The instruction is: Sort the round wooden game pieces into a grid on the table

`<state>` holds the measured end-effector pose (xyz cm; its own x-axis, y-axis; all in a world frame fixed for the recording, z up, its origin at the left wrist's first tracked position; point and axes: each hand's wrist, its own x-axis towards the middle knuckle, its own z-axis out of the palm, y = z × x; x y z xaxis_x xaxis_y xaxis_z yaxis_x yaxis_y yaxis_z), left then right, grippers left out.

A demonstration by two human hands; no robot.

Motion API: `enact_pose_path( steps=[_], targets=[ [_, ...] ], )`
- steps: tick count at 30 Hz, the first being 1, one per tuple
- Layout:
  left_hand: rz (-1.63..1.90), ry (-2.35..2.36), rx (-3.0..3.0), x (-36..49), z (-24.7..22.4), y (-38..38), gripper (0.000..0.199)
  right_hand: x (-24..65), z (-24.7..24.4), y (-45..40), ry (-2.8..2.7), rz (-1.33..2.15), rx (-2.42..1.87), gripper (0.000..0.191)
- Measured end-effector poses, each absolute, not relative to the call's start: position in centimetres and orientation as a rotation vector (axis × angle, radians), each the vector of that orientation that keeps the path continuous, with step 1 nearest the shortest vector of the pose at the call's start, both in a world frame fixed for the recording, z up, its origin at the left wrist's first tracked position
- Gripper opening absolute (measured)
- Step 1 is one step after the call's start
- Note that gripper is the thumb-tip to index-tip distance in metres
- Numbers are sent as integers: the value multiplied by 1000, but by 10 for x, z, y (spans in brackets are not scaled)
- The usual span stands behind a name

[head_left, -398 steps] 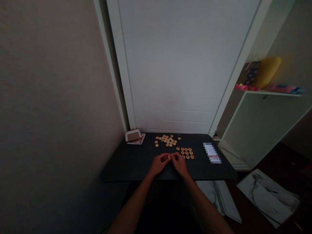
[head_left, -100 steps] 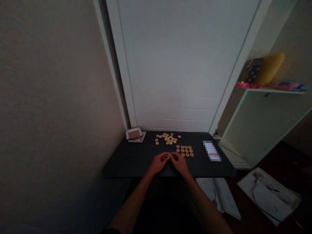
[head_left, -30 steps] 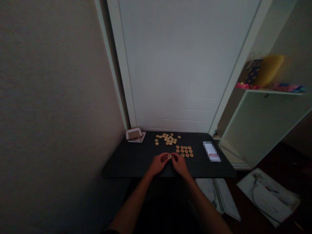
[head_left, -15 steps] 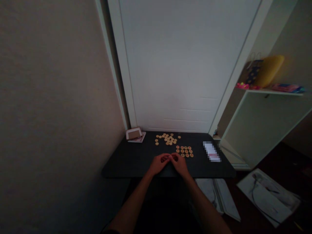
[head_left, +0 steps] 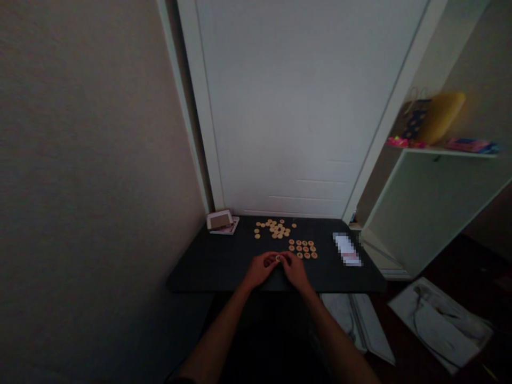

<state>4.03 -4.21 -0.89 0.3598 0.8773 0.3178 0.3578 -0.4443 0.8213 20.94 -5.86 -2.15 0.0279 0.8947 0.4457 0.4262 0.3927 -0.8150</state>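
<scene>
Near the front edge of the dark table [head_left: 208, 266], my left hand [head_left: 260, 268] and my right hand [head_left: 294, 266] meet at the fingertips. Between them they pinch a small round wooden disc [head_left: 278, 258]. Just beyond my right hand, several discs with reddish marks [head_left: 306, 249] lie in neat rows. Farther back, a loose cluster of pale discs [head_left: 277, 229] is scattered, some overlapping. The marks on the held disc are too small to read.
A box [head_left: 220, 220] lies on a flat white item at the table's back left. A pixelated white object [head_left: 347, 249] is at the right. Behind stands a white door [head_left: 288, 117]; a wall rises at the left. Below right are large printed panels [head_left: 442, 322].
My fingers have shifted slightly, and the disc's pale face now shows between them. Both hands stay in the same place, and the discs on the table have not moved.
</scene>
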Motion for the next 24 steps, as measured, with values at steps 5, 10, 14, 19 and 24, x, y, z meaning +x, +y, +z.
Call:
enact_pose_path(
  steps=[5,10,14,19,24],
  targets=[
    [1032,1097,1995,41,-8,-43,33,210,-20,-58,-1611,557,-1205,23],
    [1059,1092,1944,41,-9,-40,34,209,-18,-58,-1584,588,-1179,24],
    [1057,1029,1845,40,-7,-33,33,213,-9,-66,-1590,612,-1165,27],
    [1027,1032,1848,40,-5,-27,33,245,4,-74,-1565,397,-1228,29],
    [945,1112,1999,54,-3,-28,29,295,0,-65,-1535,133,-1341,30]
  ],
)
